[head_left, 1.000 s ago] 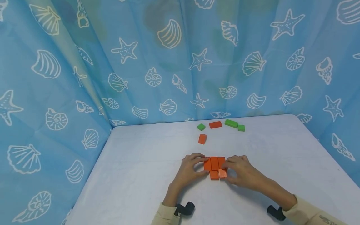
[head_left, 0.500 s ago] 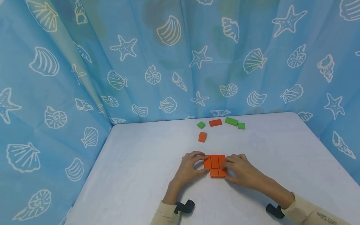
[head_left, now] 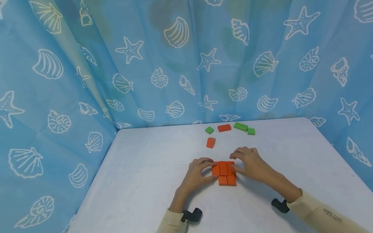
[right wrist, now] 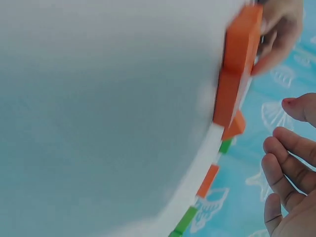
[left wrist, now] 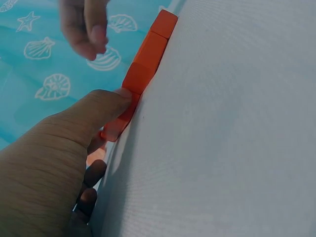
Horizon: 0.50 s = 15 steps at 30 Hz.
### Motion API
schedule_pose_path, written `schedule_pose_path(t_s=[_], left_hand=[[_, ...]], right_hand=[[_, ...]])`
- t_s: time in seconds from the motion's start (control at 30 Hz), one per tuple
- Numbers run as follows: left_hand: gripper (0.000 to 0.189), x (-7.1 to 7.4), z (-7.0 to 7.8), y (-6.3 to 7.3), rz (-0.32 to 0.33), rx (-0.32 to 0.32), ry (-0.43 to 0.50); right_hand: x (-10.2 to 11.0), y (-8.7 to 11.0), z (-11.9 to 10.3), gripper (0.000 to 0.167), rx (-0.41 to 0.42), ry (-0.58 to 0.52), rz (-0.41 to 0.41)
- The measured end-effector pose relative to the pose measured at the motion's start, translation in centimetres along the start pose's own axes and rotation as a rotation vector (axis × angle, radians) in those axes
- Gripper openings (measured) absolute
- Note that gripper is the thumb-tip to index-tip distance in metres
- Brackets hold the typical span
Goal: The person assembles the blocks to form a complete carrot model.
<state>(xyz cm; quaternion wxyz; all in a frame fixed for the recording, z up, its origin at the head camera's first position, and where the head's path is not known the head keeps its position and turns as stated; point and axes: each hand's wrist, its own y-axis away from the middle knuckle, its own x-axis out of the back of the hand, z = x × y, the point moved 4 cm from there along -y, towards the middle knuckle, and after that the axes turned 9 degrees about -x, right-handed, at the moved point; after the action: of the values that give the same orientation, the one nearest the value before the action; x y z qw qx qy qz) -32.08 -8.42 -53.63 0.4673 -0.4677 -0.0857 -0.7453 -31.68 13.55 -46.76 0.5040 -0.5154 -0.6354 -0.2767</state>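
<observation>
Several orange blocks lie flat and close together on the white table, three in the far row and two in the near row. My left hand pinches the leftmost far-row block, with the thumb at its near end and a finger at its far end. In the left wrist view the left thumb presses against the orange side of the group. Over the right end of the group hovers my right hand, fingers loosely bent and holding nothing. The right wrist view shows that hand apart from the blocks.
Beyond the group lies a loose orange block. Farther back, near the table's far edge, are a red-orange block, a small green block, a longer green block and another small green one. A shell-patterned blue curtain hangs behind.
The right near-row block, tilted at first, now lies flat beside its neighbour. My right hand has let go of it and risen away toward the far side. The left hand stays in place.
</observation>
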Motion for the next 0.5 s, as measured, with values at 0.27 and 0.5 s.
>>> schedule_pose_path(t_s=[0.27,0.5], left_hand=[[0.048,0.0,-0.2,-0.1,-0.002,-0.005,-0.008],[0.047,0.3,0.4,0.0,0.014,-0.026,-0.009]], right_hand=[[0.0,-4.7,3.0,0.033,-0.077,-0.074,0.039],[-0.2,-7.7,4.6,0.044,-0.164,-0.124,0.016]])
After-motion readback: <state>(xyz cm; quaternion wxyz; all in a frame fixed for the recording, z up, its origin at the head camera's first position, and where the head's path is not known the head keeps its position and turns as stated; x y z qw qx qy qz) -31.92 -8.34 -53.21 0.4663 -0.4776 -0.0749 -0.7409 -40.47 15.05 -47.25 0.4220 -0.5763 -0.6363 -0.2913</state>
